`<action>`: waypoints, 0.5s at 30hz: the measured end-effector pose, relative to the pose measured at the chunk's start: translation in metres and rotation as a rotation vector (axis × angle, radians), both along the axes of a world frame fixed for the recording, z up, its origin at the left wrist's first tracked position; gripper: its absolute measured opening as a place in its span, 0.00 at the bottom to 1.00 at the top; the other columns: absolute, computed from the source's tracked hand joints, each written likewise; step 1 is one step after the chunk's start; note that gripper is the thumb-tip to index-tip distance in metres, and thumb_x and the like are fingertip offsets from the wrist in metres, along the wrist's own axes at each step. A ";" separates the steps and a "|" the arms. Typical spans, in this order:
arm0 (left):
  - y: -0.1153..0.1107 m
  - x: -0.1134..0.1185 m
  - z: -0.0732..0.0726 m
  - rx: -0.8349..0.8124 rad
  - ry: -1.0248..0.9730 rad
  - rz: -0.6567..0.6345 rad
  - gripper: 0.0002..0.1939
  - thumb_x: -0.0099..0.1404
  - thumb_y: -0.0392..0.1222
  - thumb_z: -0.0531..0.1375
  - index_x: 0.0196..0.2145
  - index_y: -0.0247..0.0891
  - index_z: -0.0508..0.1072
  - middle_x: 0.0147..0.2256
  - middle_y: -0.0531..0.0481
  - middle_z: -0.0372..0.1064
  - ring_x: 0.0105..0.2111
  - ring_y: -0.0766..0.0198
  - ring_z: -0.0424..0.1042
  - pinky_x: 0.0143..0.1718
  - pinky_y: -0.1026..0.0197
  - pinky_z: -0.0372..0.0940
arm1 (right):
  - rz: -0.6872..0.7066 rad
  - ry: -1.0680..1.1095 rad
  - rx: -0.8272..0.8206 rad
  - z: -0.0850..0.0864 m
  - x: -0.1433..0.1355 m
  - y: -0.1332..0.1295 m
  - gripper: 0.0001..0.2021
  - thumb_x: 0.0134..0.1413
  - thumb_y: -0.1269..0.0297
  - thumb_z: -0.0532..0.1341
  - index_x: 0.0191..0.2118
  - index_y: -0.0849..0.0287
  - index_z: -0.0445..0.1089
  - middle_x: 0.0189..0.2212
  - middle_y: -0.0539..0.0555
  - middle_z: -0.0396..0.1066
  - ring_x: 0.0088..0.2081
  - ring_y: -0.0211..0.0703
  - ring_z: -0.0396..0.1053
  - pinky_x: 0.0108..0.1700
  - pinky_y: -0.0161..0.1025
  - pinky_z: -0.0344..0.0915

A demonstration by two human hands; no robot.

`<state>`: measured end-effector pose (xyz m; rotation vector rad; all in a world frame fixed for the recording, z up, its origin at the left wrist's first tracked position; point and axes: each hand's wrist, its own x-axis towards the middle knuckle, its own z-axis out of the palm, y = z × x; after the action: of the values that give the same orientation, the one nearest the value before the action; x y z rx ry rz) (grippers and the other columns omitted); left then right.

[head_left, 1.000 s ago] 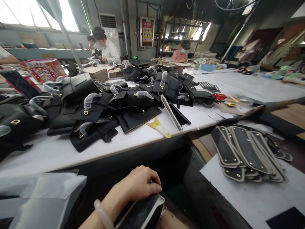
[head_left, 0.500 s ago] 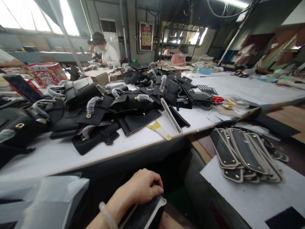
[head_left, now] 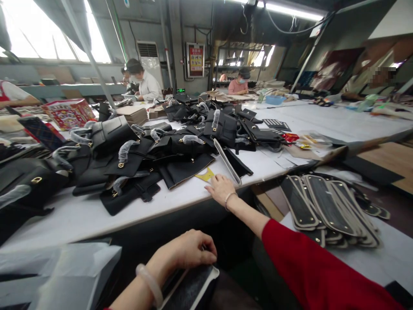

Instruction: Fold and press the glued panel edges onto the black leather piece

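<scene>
Left hand (head_left: 190, 249) low in the foreground, fingers curled and clamped over the near end of a black panel with pale edging (head_left: 190, 286), held below the table edge close to the body; pale bangle (head_left: 150, 284) on that wrist

Right hand (head_left: 221, 188) stretched forward in a red sleeve (head_left: 309, 267), palm down and fingers spread flat on the white table (head_left: 80, 211), clamped on nothing; fingertips touching a yellow-and-white strip (head_left: 204, 175) lying just beside the front edge of the table

Hands well apart: panel under the left hand, near and low; right hand farther out and higher, at table level

Directly beyond the right hand, a long narrow white-rimmed piece (head_left: 227, 161) leaning against a heap of black leather bag parts (head_left: 155, 150) with gold fittings and plastic-wrapped handles, spread across the table towards the left

To the right of the outstretched arm, on a lower surface, a fanned stack of elongated black panels with pale borders (head_left: 329, 206)

Crumpled clear plastic (head_left: 64, 271) at lower left, beside the left forearm

In the background, other people seated at the far end of the table, one in white (head_left: 148, 84), one in pink (head_left: 238, 85)
</scene>
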<state>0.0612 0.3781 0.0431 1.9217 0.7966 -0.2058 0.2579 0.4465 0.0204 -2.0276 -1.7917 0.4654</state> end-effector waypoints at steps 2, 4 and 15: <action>0.005 0.002 -0.002 -0.047 -0.002 -0.050 0.15 0.56 0.45 0.60 0.41 0.45 0.79 0.35 0.52 0.78 0.36 0.59 0.75 0.37 0.62 0.65 | -0.009 -0.020 -0.077 0.003 -0.003 0.028 0.15 0.58 0.60 0.65 0.49 0.61 0.69 0.54 0.58 0.65 0.56 0.55 0.62 0.58 0.60 0.58; 0.009 0.005 -0.005 -0.098 -0.005 -0.111 0.16 0.56 0.43 0.60 0.43 0.46 0.79 0.36 0.53 0.78 0.37 0.59 0.75 0.38 0.61 0.66 | -0.013 0.000 -0.142 0.005 -0.002 0.038 0.15 0.59 0.61 0.64 0.50 0.60 0.68 0.54 0.57 0.65 0.53 0.53 0.64 0.55 0.57 0.62; 0.034 0.024 -0.026 -0.443 -0.070 -0.356 0.17 0.54 0.38 0.59 0.42 0.41 0.78 0.38 0.52 0.77 0.42 0.56 0.74 0.46 0.55 0.67 | -0.291 0.813 -0.398 -0.047 -0.023 -0.158 0.03 0.51 0.71 0.56 0.31 0.61 0.67 0.19 0.46 0.62 0.23 0.39 0.64 0.28 0.37 0.63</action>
<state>0.0847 0.4124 0.0174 1.6213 0.3197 -0.4864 0.2348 0.2883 -0.0270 -1.8649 -0.9468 1.3898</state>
